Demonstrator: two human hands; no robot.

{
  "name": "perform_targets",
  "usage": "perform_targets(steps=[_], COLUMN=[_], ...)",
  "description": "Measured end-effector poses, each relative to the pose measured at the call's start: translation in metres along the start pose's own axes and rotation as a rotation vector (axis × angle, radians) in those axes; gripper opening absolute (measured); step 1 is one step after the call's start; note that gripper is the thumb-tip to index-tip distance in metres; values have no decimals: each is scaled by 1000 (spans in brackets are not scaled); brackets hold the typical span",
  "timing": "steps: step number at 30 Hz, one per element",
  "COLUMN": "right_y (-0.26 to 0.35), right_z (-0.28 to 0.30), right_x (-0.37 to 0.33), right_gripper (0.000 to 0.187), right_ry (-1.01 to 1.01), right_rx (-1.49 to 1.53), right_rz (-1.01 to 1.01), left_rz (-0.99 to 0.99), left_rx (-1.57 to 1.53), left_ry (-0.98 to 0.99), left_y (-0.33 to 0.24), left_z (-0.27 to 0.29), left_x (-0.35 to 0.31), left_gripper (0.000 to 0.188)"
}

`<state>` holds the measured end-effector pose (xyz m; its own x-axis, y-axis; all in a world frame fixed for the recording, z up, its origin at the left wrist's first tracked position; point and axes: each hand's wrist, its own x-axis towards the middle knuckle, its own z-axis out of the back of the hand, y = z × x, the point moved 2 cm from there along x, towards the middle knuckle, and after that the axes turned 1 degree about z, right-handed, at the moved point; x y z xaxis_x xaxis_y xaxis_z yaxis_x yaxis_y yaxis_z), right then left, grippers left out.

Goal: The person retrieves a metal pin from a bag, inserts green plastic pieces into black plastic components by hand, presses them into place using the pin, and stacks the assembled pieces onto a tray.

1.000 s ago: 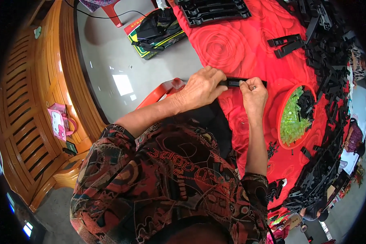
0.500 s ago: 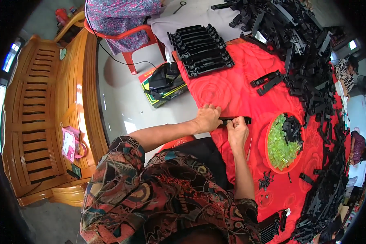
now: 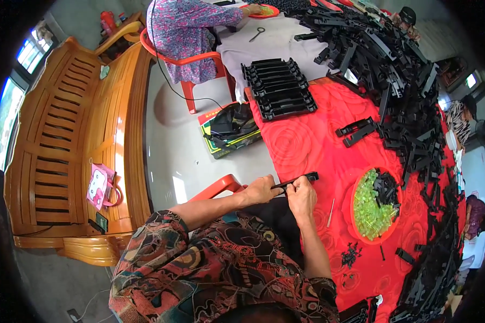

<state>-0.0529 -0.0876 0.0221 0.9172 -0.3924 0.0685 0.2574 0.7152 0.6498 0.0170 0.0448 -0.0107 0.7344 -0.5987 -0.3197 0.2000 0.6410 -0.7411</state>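
Note:
A long, narrow black plastic part is held in both hands over the near-left edge of the red-covered table. My left hand is closed round its left end. Toward the right, my right hand pinches the part between thumb and fingers; its far end sticks out beyond them. Whatever lies under the fingertips is hidden. A thin pointed tool with a pale handle rests right of my right hand. Further right stands an orange-red bowl of small translucent green pieces and small black pieces.
A row of similar black parts lies at the far-left table corner. Two loose ones sit by a big black heap. Tiny black pieces lie near me. Another person sits on a red chair; a wooden bench stands left.
Both hands have drawn the black part back toward me and tilted it, its right end now farther from me. The head view has shifted, showing more of the far side.

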Motion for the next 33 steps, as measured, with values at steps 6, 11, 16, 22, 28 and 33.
perform_targets(steps=[6,11,16,22,28,33], right_y=[1,5,8,13,13,13], right_z=[-1,0,-1,-5,-1,-1], right_x=[-5,-3,-4,-11,-8,-5], right_gripper=[20,20,19,18,19,18], right_ry=[-34,-40,-74,-184,-159,-136], right_rx=[-44,-29,-81,-75,-84,-92], right_rz=[5,13,20,89,73,45], left_rz=[-56,59,74,133,79,57], left_rx=[-77,-170,-149,-87,-119,-101], left_ry=[39,85,110,153,79,32], left_y=[-8,-5,0,-2,-16,-17], left_z=[2,1,-1,2,7,2], left_x=[-5,-5,0,-1,-3,-2], left_gripper=[34,40,41,39,32,32])
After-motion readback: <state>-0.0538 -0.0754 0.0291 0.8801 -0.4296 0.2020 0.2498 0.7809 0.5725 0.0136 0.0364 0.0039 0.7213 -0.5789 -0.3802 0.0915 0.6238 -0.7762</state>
